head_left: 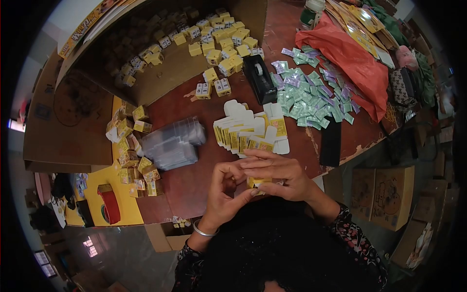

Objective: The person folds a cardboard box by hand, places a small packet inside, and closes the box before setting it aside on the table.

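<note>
Between my two hands, close to my body at the table's front edge, is a small yellow box (257, 182), partly hidden by the fingers. My left hand (224, 191), with a silver bangle at its wrist, grips the box from the left with thumb and fingers. From the right, my right hand (284, 176) closes over the same box. Just beyond the fingers lies a fanned pile of flat white-and-yellow cartons (243, 129). Left of that pile rest clear plastic sleeves (175, 141).
A large cardboard box (160, 80) holds many small yellow boxes. A black tape dispenser (260, 80) stands beside green and purple sachets (311, 95) and a red plastic bag (350, 63). Wrapped small boxes (136, 160) lie at left, near a red tape roll (108, 204).
</note>
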### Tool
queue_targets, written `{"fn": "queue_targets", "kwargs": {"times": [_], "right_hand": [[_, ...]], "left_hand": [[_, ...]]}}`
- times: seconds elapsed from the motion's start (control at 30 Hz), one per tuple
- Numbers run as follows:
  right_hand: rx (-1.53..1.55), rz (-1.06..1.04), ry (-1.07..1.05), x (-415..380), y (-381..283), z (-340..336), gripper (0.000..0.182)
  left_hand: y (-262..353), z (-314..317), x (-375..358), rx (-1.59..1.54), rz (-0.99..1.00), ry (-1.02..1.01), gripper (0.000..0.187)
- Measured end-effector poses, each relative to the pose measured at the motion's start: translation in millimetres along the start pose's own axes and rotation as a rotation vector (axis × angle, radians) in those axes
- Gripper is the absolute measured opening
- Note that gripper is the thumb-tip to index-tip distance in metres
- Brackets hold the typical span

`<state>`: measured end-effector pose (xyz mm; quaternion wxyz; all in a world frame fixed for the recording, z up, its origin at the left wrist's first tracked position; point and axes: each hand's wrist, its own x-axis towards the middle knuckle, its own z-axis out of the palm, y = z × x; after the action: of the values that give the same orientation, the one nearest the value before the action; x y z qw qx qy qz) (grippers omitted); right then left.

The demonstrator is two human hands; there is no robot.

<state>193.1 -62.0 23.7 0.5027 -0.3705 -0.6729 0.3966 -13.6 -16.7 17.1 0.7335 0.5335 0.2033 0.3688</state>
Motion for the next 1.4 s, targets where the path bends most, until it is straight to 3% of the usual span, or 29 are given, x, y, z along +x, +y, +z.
{"fn": "queue_targets", "kwargs": {"times": [0.17, 0.43, 0.7, 0.93, 1.13, 1.17, 1.27, 1.4], "right_hand": [[0.07, 0.145, 0.053, 2, -10, 2, 0.033], [0.129, 0.179, 0.035, 0, -5, 0, 0.029], [-0.242, -0.002, -0.058, -1, -4, -2, 0.041], [-0.65, -0.036, -0.057, -3, -10, -4, 0.051], [-0.035, 0.227, -0.081, -16, 13, -18, 0.04], [0.161, 0.395, -0.001, -19, 11, -17, 0.028], [0.47, 0.325, 0.399, -29, 27, -7, 0.025], [0.395, 0.297, 0.495, -30, 31, 20, 0.03]], "left_hand": [[-1, -6, 0, 0.145, -0.01, -0.026, 0.049], [0, -2, 0, 0.005, -0.105, -0.012, 0.049], [-12, -5, -4, -0.107, -0.012, 0.017, 0.047], [-9, 2, -1, -0.12, -0.09, 0.106, 0.053], [11, 5, 11, 0.307, -0.2, 0.11, 0.086], [14, 2, 13, 0.4, -0.201, 0.126, 0.092], [11, -20, 14, 0.457, -0.039, 0.309, 0.089], [-1, 2, 14, -0.007, -0.206, 0.204, 0.08]]}}
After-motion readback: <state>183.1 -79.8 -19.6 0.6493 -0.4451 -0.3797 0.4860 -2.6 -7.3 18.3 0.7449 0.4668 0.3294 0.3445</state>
